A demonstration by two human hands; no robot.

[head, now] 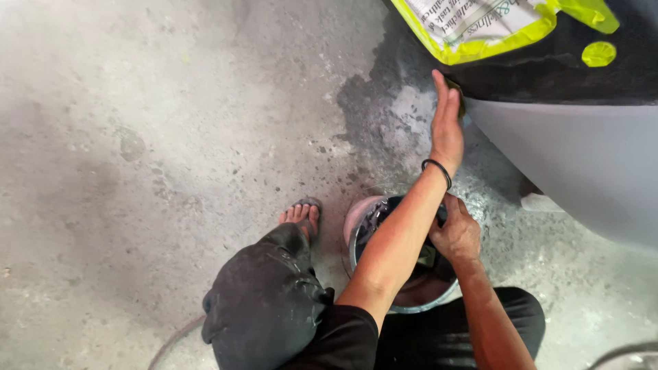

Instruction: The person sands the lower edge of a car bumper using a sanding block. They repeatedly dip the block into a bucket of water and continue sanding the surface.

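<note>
My left hand (446,130), a black band on its wrist, lies flat with straight fingers against the edge of a grey body panel (582,164). It presses a thin olive pad (458,92) that shows just past the fingertips. My left forearm crosses over a round bucket (356,220) with a pinkish wall and dark water inside. My right hand (455,234) rests at the bucket's far rim, fingers curled down around a small grey-green piece (428,256), mostly hidden by my forearm.
Newspaper (473,20) edged with yellow-green tape masks the dark upper part of the panel. A wet patch (384,116) darkens the concrete floor. My sandalled foot (301,214) and bent knee are left of the bucket. A white scrap (541,203) lies under the panel.
</note>
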